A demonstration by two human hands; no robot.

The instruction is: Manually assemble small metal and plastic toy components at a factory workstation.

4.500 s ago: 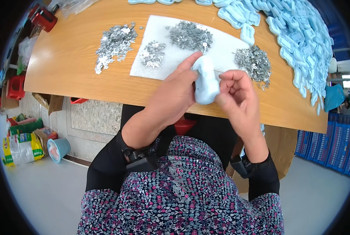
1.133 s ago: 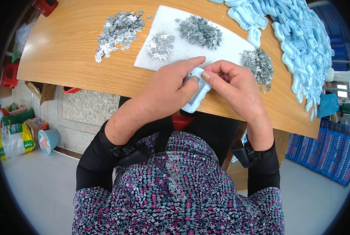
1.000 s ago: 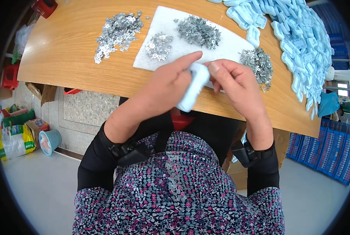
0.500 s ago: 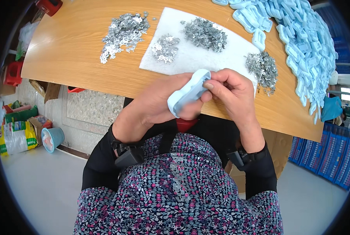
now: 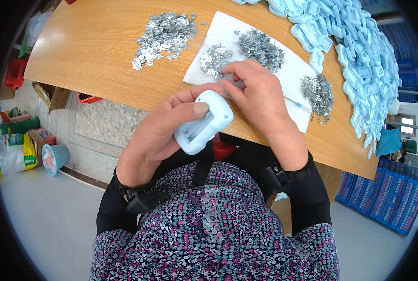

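Observation:
My left hand [image 5: 164, 119] grips a light blue plastic housing [image 5: 217, 122], thumb on its upper edge. The housing is tilted with its hollow side up, and small metal parts show inside its lower end. My right hand [image 5: 258, 91] is over the near edge of a white mat [image 5: 199, 70]. Its bent index fingertip is at a small pile of flat metal pieces [image 5: 213, 58], with the thumb tip a little apart from it. I cannot make out any piece between them. A thin tool with a metal shaft [image 5: 297, 104] lies partly hidden behind that hand.
Two more piles of small metal parts, a dark one [image 5: 261, 50] and a grey one [image 5: 317, 96], lie on and beside the mat. Loose silver pieces [image 5: 164, 37] spread over the wooden table [image 5: 96, 61]. Many blue housings [image 5: 358, 70] are heaped at right.
My right hand has left the housing and moved up to the metal pieces on the mat. My left hand has turned the housing hollow side up. The view has shifted slightly.

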